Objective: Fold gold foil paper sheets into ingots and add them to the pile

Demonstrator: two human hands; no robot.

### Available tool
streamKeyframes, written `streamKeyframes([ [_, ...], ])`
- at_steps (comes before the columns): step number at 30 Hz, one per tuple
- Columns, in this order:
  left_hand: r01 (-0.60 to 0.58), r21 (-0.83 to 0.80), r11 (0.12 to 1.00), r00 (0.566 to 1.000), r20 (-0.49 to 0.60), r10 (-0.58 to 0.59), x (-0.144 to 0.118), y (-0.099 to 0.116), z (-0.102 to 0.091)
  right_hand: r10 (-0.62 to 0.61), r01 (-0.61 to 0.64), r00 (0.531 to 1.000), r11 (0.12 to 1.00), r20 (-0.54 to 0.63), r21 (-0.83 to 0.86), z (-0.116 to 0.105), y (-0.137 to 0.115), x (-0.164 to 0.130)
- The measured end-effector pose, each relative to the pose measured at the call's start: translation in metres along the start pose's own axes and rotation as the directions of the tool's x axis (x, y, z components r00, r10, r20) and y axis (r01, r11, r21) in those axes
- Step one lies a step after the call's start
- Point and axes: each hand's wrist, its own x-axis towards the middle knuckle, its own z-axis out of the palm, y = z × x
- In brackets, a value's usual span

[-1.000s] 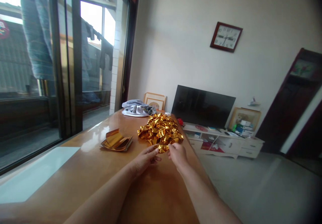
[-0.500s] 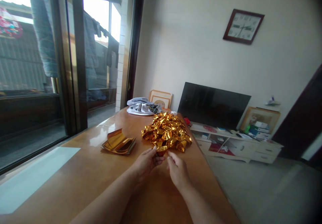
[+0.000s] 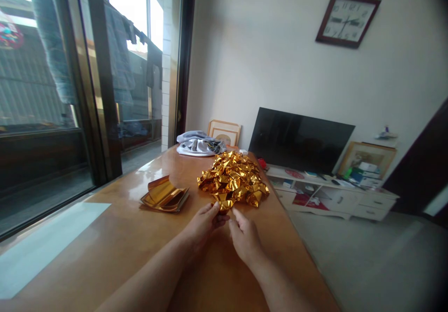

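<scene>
My left hand (image 3: 205,223) is closed, pinching a folded gold foil paper piece (image 3: 226,205) between thumb and fingers. At the other end of that piece, my right hand (image 3: 245,237) is closed, its thumb and forefinger on the foil's near right edge. Part of the piece is hidden by my fingers. Just beyond both hands lies a heap of folded gold foil pieces (image 3: 238,174), shaped like small ingots. Left of the heap, an open stack of gold foil sheets (image 3: 164,199) rests on the table, its top sheets curled up.
The glossy wooden table (image 3: 140,246) has a pale sheet (image 3: 52,242) along its left side. Grey folded cloth (image 3: 198,144) lies at the far end, before a leaning picture frame (image 3: 224,132). A television (image 3: 301,139) stands on a white cabinet (image 3: 339,200) at right.
The camera view has shifted slightly. Both hands stay at the foil piece, which now shows more of its gold face above my fingertips; my right fingers have moved slightly.
</scene>
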Motion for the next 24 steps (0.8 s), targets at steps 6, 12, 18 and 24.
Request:
streamKeyframes([
  [6,-0.009,0.076,0.997,1.0,-0.015,0.01,0.001,0.0,-0.004,0.009,-0.01,1.0,1.0,0.023,0.027,-0.004,-0.001,0.002],
  [12,-0.016,0.198,0.98,0.999,-0.031,0.023,-0.001,0.003,-0.004,0.032,-0.03,0.999,0.99,-0.012,0.139,-0.003,0.005,0.005],
  [18,-0.049,0.361,0.931,0.999,0.031,0.04,-0.013,0.01,0.006,0.134,-0.111,0.982,0.98,-0.134,0.166,-0.007,0.023,0.015],
  [24,-0.064,0.371,0.926,0.996,0.079,0.037,-0.017,0.009,0.008,0.096,-0.086,0.993,0.988,-0.075,0.127,-0.011,0.028,0.018],
])
